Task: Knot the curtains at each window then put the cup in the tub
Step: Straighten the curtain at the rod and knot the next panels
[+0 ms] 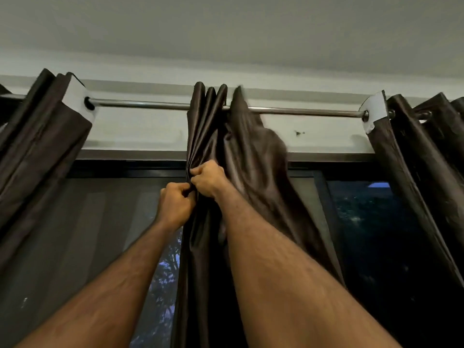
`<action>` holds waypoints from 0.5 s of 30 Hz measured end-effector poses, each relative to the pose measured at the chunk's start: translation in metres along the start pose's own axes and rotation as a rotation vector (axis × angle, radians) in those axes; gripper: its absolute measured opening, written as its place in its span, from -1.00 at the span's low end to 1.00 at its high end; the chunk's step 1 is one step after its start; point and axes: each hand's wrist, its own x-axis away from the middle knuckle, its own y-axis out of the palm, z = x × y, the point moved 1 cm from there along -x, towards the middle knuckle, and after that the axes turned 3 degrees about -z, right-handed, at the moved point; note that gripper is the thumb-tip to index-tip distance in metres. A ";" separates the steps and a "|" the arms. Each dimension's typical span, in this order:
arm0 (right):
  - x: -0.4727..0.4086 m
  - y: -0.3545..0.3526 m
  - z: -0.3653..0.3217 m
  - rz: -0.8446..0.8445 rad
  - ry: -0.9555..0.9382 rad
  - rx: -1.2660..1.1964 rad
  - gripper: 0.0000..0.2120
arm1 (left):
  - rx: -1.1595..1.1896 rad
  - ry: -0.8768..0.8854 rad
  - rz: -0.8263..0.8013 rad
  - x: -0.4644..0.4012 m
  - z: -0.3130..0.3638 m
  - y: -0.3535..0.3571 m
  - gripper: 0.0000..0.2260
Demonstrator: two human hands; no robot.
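Curtain: dark brown, bunched mid-rod, over window
Left hand: fist gripping curtain's left edge
Right hand: pinching same edge, just above left

Dark brown satin curtain, hung by eyelets from the rod at its middle, bunched into tight vertical folds below it. Right-hand top fold blurred. Further brown panels gathered at both rod ends, unknotted.

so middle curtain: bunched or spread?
Bunched. The middle curtain is gathered into tight folds on the rod; left hand and right hand both grip it.
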 end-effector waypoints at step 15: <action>0.024 -0.021 0.026 0.537 -0.175 0.230 -0.76 | -0.094 0.026 -0.020 0.006 -0.005 -0.006 -0.79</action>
